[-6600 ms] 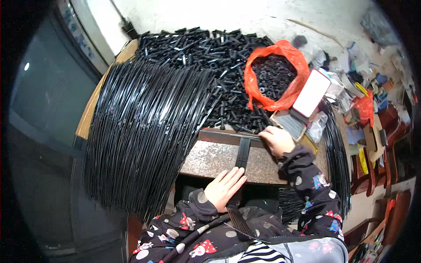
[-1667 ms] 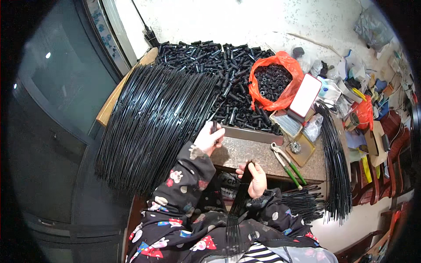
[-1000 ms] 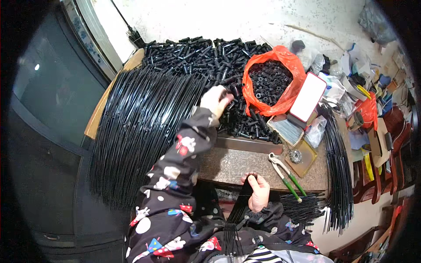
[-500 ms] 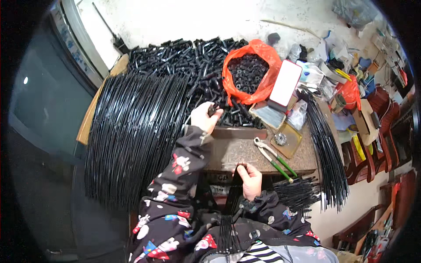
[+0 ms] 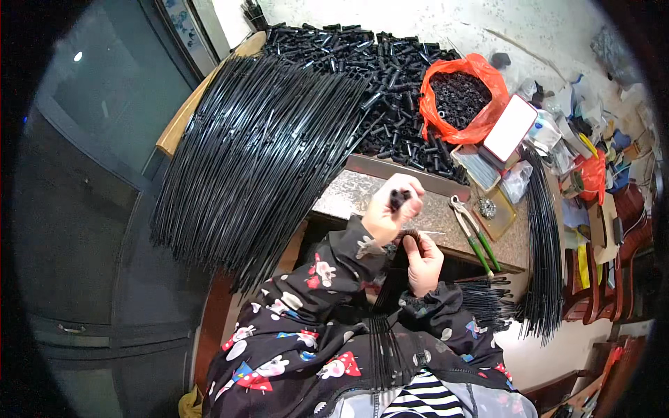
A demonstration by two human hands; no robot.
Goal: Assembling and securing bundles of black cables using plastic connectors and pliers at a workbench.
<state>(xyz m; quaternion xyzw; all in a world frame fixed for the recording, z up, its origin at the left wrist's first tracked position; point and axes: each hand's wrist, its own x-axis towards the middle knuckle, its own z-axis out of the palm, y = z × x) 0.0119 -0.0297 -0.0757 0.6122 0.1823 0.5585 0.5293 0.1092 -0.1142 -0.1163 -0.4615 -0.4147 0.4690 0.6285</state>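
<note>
Lying to the left of the left hand, I see a thick fan of black rods [image 5: 258,160]. The left hand [image 5: 390,211] is curled round short black pieces [image 5: 399,200] — just beyond the right hand [image 5: 424,265], whose thumb and fingers pinch a bundle of thin black strands [image 5: 385,345] trailing lapward. Green-handled pliers [image 5: 475,238] rest right of that hand.

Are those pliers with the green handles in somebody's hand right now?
No, the pliers rest on the speckled tabletop, while the left hand holds short black pieces and the right hand holds thin black rods.
</note>
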